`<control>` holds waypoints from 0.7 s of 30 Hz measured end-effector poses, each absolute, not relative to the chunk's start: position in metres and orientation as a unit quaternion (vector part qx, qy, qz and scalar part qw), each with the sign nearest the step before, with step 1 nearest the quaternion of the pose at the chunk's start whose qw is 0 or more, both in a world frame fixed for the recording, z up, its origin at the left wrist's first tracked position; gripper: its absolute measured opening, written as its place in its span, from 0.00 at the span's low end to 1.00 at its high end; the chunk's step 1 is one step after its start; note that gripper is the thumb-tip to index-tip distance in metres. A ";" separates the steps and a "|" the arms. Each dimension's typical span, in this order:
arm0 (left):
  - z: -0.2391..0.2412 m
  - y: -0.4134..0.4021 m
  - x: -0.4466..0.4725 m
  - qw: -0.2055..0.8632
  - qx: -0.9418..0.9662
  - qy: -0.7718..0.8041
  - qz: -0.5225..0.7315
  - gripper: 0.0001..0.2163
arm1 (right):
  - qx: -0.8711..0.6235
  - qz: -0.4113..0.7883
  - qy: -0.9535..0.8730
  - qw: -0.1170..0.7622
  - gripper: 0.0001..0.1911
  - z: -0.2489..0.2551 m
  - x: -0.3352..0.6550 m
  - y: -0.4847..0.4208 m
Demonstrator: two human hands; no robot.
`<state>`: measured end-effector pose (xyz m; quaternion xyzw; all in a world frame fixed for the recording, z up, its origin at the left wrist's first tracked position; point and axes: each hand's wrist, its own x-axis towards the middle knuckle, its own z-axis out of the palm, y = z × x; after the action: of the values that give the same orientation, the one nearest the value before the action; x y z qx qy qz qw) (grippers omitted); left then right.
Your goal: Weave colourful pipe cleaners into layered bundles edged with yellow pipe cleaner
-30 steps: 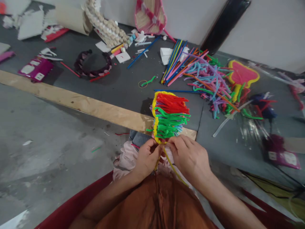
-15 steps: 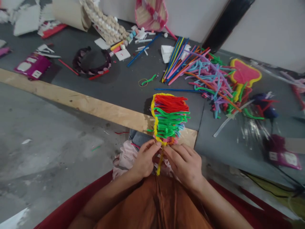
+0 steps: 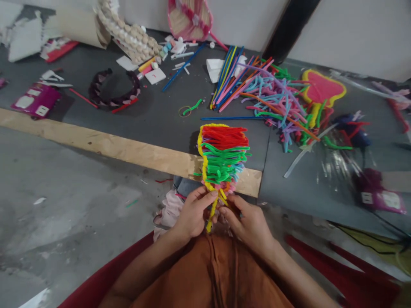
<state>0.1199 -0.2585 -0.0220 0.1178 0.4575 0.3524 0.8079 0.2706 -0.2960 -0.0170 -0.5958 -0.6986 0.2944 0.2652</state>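
Note:
A pipe-cleaner craft piece [image 3: 224, 156] hangs over the table's near edge, with rows of red, green, purple and pink strands beside a twisted yellow border. My left hand [image 3: 195, 211] pinches the base of the piece, where the yellow pipe cleaner [image 3: 212, 214] runs down as a stem. Close by on the right, my right hand [image 3: 248, 218] has its thumb and forefinger closed around a loose yellow end at the base. The undersides of the fingers are hidden.
Loose coloured pipe cleaners [image 3: 276, 94] lie heaped behind and right of the piece. A pink shape with yellow edging [image 3: 323, 87] rests beyond them. At left are a dark braided headband [image 3: 115, 87] and a purple packet [image 3: 37, 100]. A wooden strip [image 3: 128, 147] runs along the table's edge.
My right hand has moved slightly away from the left, and a yellow end now shows apart from the stem. The whole view has shifted a little.

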 end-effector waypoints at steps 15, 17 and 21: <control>-0.020 -0.259 0.126 0.791 0.112 0.477 0.366 0.20 | -0.556 0.107 -0.784 0.257 0.13 -0.015 0.273 -0.295; -0.021 -0.260 0.126 0.793 0.122 0.477 0.359 0.20 | -0.548 0.111 -0.786 0.262 0.15 -0.015 0.273 -0.295; -0.022 -0.261 0.126 0.789 0.136 0.482 0.356 0.21 | -0.542 0.119 -0.794 0.248 0.20 -0.017 0.271 -0.296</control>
<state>0.1261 -0.2609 -0.0221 0.1363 0.4820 0.3559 0.7889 0.2713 -0.2965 -0.0174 -0.5424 -0.7938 0.1190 0.2481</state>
